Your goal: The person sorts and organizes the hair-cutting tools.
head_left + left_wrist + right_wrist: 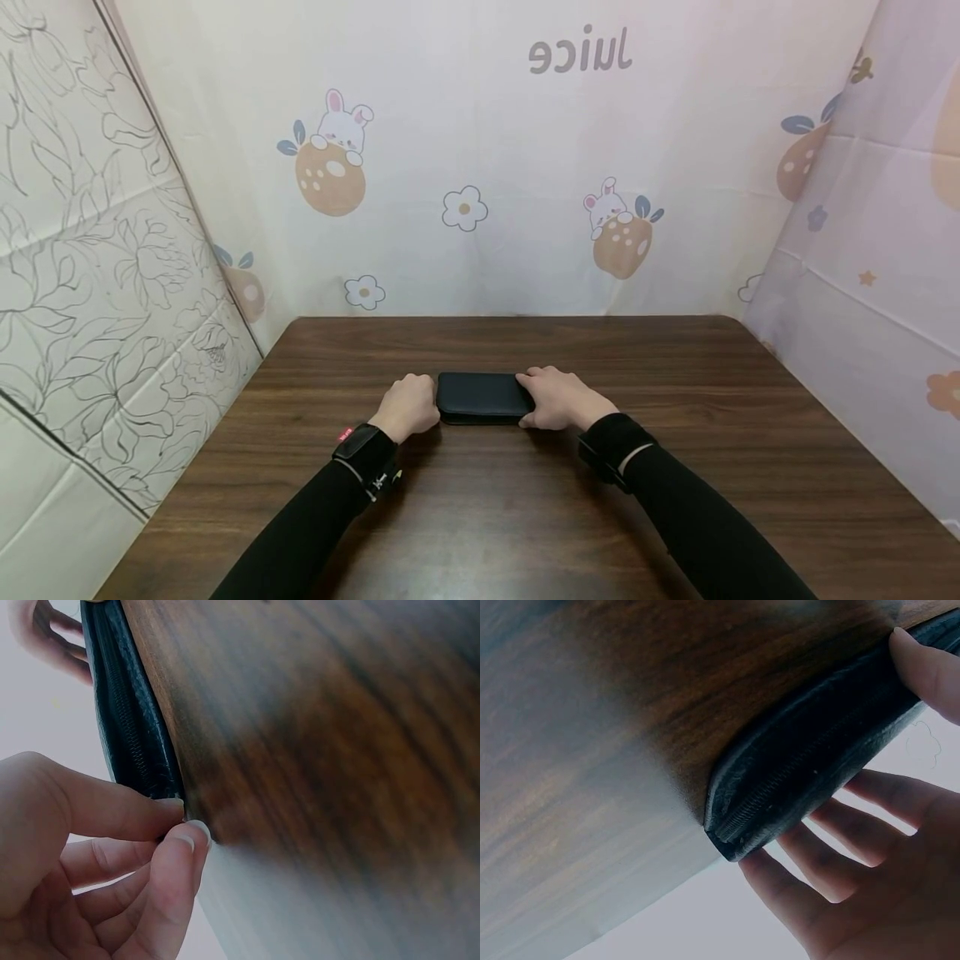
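A black zippered wallet [482, 395] lies flat on the brown wooden table, its long side running left to right. At its left end, my left hand [409, 407] has thumb and fingertips pinched together. The left wrist view shows those fingertips [169, 807] at the end of the wallet's zipper [129, 724]; what is between them is hidden. My right hand [561, 398] grips the other end, thumb on the near side and fingers spread over the top. Zipper teeth [769, 796] run along the wallet's side in the right wrist view.
The wooden table [480, 517] ends at a back edge against a printed curtain [480, 150]. A floral panel [112, 250] stands on the left, another curtain [885, 275] on the right. Each wrist wears a black strap [367, 454].
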`<state>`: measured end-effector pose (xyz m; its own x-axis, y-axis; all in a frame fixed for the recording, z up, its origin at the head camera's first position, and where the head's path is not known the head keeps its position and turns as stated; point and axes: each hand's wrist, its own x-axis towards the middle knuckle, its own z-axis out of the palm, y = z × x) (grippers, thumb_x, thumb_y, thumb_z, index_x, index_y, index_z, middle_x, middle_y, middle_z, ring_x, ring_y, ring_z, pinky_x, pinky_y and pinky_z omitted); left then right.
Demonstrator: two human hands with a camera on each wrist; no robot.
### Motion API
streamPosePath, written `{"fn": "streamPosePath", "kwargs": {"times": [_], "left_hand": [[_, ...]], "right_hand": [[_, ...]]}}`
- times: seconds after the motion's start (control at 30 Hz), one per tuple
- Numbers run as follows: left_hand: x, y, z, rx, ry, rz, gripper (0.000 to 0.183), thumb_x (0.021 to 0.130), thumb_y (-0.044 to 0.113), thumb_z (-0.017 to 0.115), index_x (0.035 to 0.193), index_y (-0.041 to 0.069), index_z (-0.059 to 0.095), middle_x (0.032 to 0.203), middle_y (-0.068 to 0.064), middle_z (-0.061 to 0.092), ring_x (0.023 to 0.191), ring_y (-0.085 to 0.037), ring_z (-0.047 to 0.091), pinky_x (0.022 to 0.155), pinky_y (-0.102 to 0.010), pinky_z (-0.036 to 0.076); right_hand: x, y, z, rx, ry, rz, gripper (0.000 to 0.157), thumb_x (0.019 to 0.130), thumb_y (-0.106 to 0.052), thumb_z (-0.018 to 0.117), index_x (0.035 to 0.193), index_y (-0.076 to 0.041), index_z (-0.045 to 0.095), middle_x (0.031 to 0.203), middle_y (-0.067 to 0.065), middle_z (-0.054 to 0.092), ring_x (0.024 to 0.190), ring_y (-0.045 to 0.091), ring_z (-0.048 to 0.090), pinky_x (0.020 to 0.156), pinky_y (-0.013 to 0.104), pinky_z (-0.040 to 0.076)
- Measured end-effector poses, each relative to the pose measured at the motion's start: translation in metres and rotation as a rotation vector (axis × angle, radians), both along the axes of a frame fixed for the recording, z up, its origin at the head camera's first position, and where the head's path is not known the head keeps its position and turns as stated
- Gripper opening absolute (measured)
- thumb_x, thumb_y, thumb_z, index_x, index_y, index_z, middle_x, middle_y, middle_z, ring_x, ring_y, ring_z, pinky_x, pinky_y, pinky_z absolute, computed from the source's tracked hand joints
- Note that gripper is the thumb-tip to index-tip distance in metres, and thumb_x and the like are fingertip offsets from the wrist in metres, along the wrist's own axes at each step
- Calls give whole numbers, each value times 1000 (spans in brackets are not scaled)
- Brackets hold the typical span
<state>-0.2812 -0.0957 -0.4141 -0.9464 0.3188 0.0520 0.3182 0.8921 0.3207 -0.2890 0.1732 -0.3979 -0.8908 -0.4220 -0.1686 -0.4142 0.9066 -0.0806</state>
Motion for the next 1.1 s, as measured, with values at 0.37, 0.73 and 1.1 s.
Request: {"fn": "streamPosePath", "kwargs": {"times": [0.37,0.73,1.1], "left_hand": [[0,0,0,10,-1,-5,41,83,-9,55,62,15,30,56,1,21,53,-15,22,57,-32,26],[-1,0,0,9,-5,2,41,84,-8,55,61,15,30,56,2,21,54,-15,23,57,-32,27],[-2,-2,-1,22,-5,-4,45,84,-8,54,60,17,25,56,3,15,55,-14,15,56,-31,22]], "right_hand": [[1,-2,1,-7,0,-8,78,91,-39,75,154,-6,43,155,18,42,140,38,42,105,55,43],[1,-2,1,-1,7,1,77,91,-39,75,154,-6,44,154,18,43,138,39,44,104,55,44],[2,-3,4,-8,9,10,76,90,-36,77,153,-5,45,153,18,45,137,39,46,102,56,45]]}}
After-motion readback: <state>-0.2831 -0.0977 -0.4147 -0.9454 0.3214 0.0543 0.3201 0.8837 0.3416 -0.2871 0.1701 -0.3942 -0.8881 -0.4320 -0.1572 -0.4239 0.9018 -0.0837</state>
